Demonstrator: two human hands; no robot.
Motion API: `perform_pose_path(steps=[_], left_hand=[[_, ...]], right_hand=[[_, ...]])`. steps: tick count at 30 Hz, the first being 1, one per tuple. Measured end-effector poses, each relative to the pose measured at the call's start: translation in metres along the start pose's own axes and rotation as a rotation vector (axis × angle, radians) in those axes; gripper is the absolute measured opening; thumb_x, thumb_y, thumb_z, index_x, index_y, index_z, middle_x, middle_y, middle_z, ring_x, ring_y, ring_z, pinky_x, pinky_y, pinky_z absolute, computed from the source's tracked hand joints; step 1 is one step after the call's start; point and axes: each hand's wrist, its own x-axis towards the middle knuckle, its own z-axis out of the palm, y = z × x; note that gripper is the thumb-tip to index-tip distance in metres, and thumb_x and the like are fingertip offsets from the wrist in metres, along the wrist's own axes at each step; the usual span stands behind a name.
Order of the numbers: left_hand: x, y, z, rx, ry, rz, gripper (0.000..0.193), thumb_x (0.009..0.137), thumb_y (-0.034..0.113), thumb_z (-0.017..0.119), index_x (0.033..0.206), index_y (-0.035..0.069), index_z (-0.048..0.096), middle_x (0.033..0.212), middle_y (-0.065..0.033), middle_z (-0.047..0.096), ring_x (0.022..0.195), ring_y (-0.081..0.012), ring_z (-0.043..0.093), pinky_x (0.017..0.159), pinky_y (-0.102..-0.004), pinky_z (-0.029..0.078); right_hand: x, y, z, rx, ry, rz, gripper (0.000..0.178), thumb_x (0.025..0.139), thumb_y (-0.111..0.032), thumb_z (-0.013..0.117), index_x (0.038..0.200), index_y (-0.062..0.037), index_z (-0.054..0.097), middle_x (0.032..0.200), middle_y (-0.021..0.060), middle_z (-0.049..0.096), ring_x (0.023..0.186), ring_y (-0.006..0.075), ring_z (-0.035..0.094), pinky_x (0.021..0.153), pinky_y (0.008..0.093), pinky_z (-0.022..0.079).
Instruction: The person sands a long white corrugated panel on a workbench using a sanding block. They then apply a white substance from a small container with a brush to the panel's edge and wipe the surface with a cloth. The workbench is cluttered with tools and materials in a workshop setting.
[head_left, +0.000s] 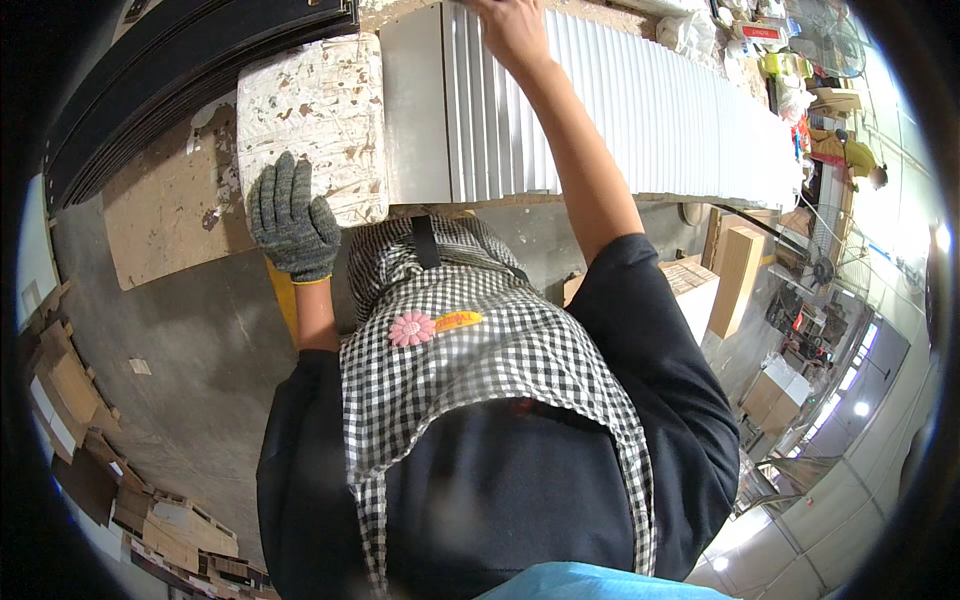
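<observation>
My left hand (292,215), in a dark grey knitted glove, lies with fingers stretched out on the near left corner of a worn white pad (315,120) spotted with brown stains. To the right of the pad is a row of overlapping white panels (620,110), with one flat light-grey panel face (415,110) at its left end. My bare right hand (512,30) reaches over the row to its far edge. Its fingers look curled together, partly cut off by the upper edge of the picture; what they hold is hidden.
Long black frame pieces (190,85) are stacked at the far left, above a brown board (165,210). Bags and small goods (780,65) crowd the far right. Cardboard boxes (737,280) stand right of me, with flattened cardboard (70,390) on the left. Another person (860,160) is at far right.
</observation>
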Motion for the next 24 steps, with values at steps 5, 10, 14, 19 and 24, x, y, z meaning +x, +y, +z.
perform_pose_path(steps=[5, 10, 14, 19, 24], left_hand=[[-0.006, -0.003, 0.005, -0.007, 0.008, -0.015, 0.042, 0.105, 0.032, 0.042, 0.128, 0.009, 0.068, 0.137, -0.0106, 0.066, 0.126, -0.0322, 0.061, 0.113, -0.0506, 0.043], [-0.005, -0.002, 0.002, -0.014, -0.022, 0.002, 0.043, 0.107, 0.031, 0.039, 0.131, 0.008, 0.066, 0.14, -0.0104, 0.064, 0.13, -0.0325, 0.058, 0.114, -0.0506, 0.041], [-0.004, -0.002, -0.003, -0.007, -0.06, 0.005, 0.044, 0.107, 0.03, 0.038, 0.134, 0.008, 0.064, 0.141, -0.011, 0.063, 0.131, -0.0337, 0.057, 0.114, -0.0508, 0.04], [0.001, 0.0, -0.005, -0.026, -0.043, -0.011, 0.039, 0.102, 0.029, 0.047, 0.128, 0.009, 0.069, 0.137, -0.0104, 0.066, 0.125, -0.034, 0.061, 0.112, -0.0512, 0.043], [-0.001, -0.005, 0.002, -0.035, -0.035, -0.011, 0.039, 0.102, 0.029, 0.048, 0.128, 0.01, 0.069, 0.138, -0.0101, 0.066, 0.127, -0.0338, 0.06, 0.113, -0.0511, 0.042]], right_hand=[[-0.116, -0.05, -0.052, -0.004, -0.233, -0.076, 0.062, 0.093, 0.006, 0.054, 0.14, -0.0324, 0.066, 0.124, 0.0061, 0.062, 0.107, 0.0266, 0.056, 0.094, 0.0412, 0.049], [-0.227, -0.101, -0.14, 0.127, -0.53, -0.131, 0.064, 0.09, 0.003, 0.057, 0.139, -0.0364, 0.065, 0.141, 0.0049, 0.056, 0.126, 0.0291, 0.053, 0.105, 0.0443, 0.046], [-0.214, -0.113, -0.14, 0.185, -0.413, -0.041, 0.064, 0.088, 0.004, 0.06, 0.137, -0.0369, 0.067, 0.142, 0.0034, 0.056, 0.127, 0.0281, 0.053, 0.105, 0.0431, 0.045], [-0.125, -0.067, -0.053, -0.018, -0.188, -0.048, 0.06, 0.093, 0.002, 0.057, 0.138, -0.0378, 0.066, 0.135, 0.0057, 0.059, 0.124, 0.0284, 0.055, 0.101, 0.0448, 0.046], [0.009, -0.002, 0.023, -0.058, -0.004, -0.028, 0.052, 0.09, 0.001, 0.057, 0.131, -0.0286, 0.071, 0.132, 0.0133, 0.062, 0.114, 0.0352, 0.058, 0.1, 0.0487, 0.049]])
